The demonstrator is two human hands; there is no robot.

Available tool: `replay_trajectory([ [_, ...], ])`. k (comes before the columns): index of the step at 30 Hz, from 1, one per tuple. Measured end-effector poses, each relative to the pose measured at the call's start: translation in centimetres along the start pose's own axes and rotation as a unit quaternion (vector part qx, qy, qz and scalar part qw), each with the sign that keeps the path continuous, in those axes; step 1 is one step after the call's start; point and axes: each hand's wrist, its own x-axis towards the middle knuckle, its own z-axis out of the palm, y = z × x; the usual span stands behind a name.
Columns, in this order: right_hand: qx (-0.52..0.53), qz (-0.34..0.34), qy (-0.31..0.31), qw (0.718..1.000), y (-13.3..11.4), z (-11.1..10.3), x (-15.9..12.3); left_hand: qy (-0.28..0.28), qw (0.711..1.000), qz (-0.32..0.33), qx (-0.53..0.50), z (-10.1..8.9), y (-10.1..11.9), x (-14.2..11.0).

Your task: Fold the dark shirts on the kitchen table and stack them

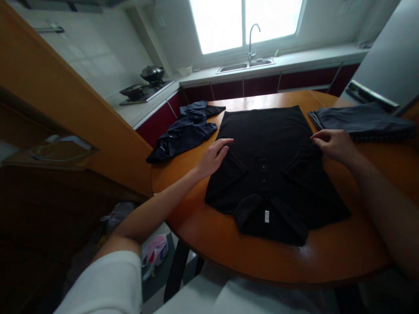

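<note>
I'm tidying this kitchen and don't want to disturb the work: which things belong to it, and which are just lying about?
In the work:
black shirt, with left hand and right hand at its sides
table under it
probably, though untouched: rumpled dark clothes, folded clothes

Lying about:
pot
pan
white cable
pink-and-white bundle on the floor

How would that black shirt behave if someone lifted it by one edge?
The black shirt would probably flop and sag, since it lies flat like soft cloth. It is likely light for its size, looking thin against the table. The collar might hold its shape slightly better, as it stands out as a distinct band.
</note>
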Motion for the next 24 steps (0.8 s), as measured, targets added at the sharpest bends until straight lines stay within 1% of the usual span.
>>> replay_trajectory([
  [1, 0.003, 0.002, -0.008, 1.0, 0.5, 0.1, 0.1, -0.002, 1.0, 0.003, -0.01, 1.0, 0.4, 1.1],
  [2, 0.007, 0.001, -0.017, 1.0, 1.0, 0.2, 0.3, -0.024, 0.999, 0.012, -0.021, 2.2, 1.0, 2.1],
  [4, 0.02, -0.004, -0.035, 0.999, 1.8, 0.2, 0.4, -0.1, 0.993, 0.048, -0.031, 5.1, 2.4, 3.8],
  [7, 0.06, -0.013, -0.038, 0.997, 2.5, 0.1, 0.5, -0.21, 0.971, 0.117, -0.013, 9.0, 4.6, 5.9],
  [9, 0.087, -0.011, -0.064, 0.994, 3.0, 0.1, 0.7, -0.258, 0.955, 0.148, -0.002, 10.9, 5.5, 7.2],
  [12, 0.117, -0.009, -0.088, 0.989, 3.8, 0.1, 1.1, -0.304, 0.934, 0.187, 0.022, 12.7, 5.8, 8.7],
  [14, 0.124, -0.007, -0.091, 0.988, 4.1, 0.2, 1.2, -0.317, 0.922, 0.22, 0.042, 13.3, 5.6, 9.1],
  [16, 0.129, -0.004, -0.091, 0.987, 4.5, 0.3, 1.3, -0.313, 0.916, 0.246, 0.055, 13.6, 5.2, 9.0],
  [21, 0.131, -0.013, -0.121, 0.984, 4.9, 0.4, 1.4, -0.262, 0.926, 0.265, 0.055, 13.7, 4.2, 8.0],
  [24, 0.117, -0.013, -0.124, 0.985, 5.0, 0.4, 1.4, -0.223, 0.933, 0.278, 0.057, 13.8, 3.9, 7.8],
])
